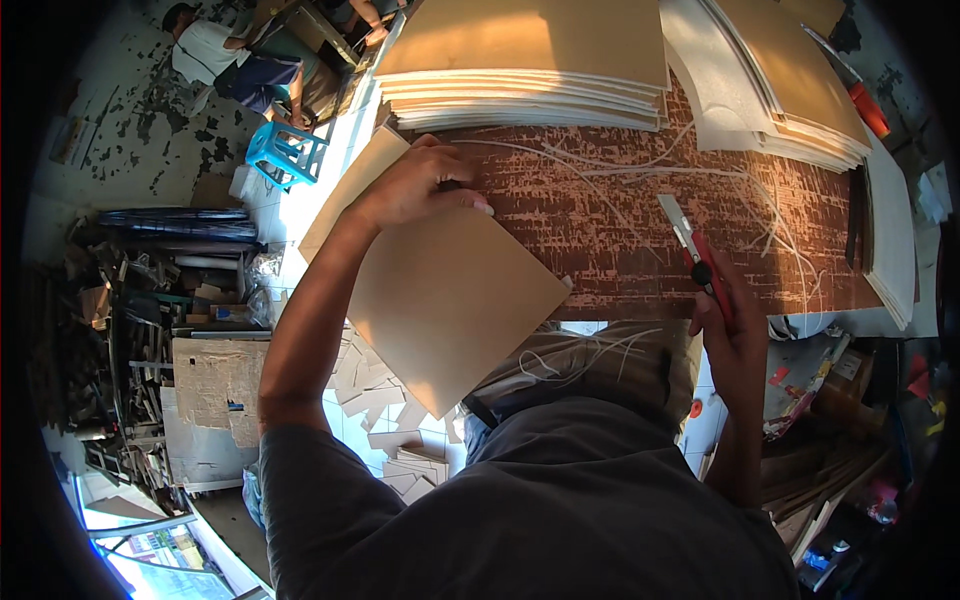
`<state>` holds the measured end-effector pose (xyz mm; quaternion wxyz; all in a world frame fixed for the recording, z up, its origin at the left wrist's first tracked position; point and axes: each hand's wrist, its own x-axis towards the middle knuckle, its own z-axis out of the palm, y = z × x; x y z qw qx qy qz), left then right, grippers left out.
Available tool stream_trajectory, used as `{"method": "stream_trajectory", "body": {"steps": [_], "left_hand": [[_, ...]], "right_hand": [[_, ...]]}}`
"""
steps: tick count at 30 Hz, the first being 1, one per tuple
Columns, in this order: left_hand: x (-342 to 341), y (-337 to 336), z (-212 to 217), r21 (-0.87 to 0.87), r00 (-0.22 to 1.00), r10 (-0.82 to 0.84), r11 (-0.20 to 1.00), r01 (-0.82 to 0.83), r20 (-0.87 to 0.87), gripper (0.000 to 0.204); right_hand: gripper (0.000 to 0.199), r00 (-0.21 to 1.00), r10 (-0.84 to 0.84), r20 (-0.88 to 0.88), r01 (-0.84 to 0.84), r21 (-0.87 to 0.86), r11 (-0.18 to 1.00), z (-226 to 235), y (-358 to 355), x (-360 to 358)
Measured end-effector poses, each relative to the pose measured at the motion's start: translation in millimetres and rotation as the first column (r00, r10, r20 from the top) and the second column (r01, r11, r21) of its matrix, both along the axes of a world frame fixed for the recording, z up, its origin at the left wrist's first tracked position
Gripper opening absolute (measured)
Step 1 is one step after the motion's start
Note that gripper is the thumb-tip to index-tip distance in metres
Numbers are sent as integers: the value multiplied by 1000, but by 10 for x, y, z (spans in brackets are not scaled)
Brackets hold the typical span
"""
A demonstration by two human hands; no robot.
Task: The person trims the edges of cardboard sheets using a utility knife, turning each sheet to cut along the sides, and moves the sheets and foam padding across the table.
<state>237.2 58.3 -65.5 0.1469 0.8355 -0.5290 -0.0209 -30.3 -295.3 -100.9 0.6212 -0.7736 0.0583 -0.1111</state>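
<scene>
Fisheye view, rim black, straight edges bowed; warm sunlight and shadow across the board stack point(530, 40) at the far edge of the worktable point(620, 285), glare on floor tiles point(270, 215) beyond its left edge, window point(170, 570) overexposed.

No readable lettering or numbers.

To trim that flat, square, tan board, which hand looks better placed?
Probably the right hand: it grips a red-and-black utility knife with silver blade exposed. The left hand is at the upper edge of the board, with no tool visible.
</scene>
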Motion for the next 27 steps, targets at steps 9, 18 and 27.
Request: {"method": "stream_trajectory", "body": {"steps": [9,18,27], "left_hand": [[-891,-191,-25,-203,972,218,959,-196,91,40],[-1599,-243,-238,-52,984,178,983,-177,8,58],[-1623,-240,-303,-31,981,191,981,-191,17,57]], "right_hand": [[55,945,325,-13,-306,-373,876,138,308,2],[60,900,418,-121,-426,-444,788,75,363,-1],[66,890,427,-158,-445,-496,745,65,346,21]]}}
